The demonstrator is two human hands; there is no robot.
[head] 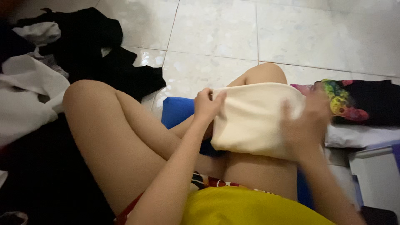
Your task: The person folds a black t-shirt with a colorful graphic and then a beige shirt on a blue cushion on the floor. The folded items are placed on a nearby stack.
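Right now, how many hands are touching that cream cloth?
2: the left hand pinches its top left edge, and the right hand, blurred, grips the cream cloth on its right side.

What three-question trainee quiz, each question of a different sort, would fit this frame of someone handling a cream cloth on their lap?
1. True or false: the left hand pinches one edge of the cream cloth.
2. What lies on the tiled floor just past the right hand? A) a black garment with a colourful print B) a shoe C) a bucket
3. Fill in: the heap of dark and white clothes lies on the person's ___ side.

Key: 1 true; 2 A; 3 left.
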